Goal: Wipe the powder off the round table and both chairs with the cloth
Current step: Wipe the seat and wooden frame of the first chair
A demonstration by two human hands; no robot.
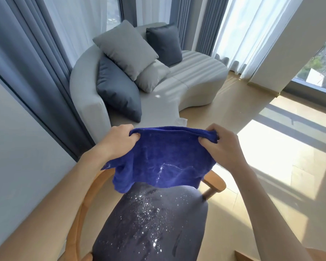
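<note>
A blue cloth (164, 157) hangs spread out between both hands, with white powder streaked on its lower middle. My left hand (119, 142) pinches its upper left corner and my right hand (220, 146) pinches its upper right corner. Below the cloth stands a chair (151, 228) with a dark padded seat and a curved wooden backrest frame (215, 182). White powder specks (149, 210) are scattered over the seat, thickest in the middle. The cloth's lower edge hangs just above the far part of the seat. The round table is out of view.
A curved grey sofa (196, 80) with several grey and dark cushions stands beyond the chair. Grey curtains (36, 53) and a wall run along the left. Sunlit wooden floor (271, 147) lies to the right, with a window and white pillar behind.
</note>
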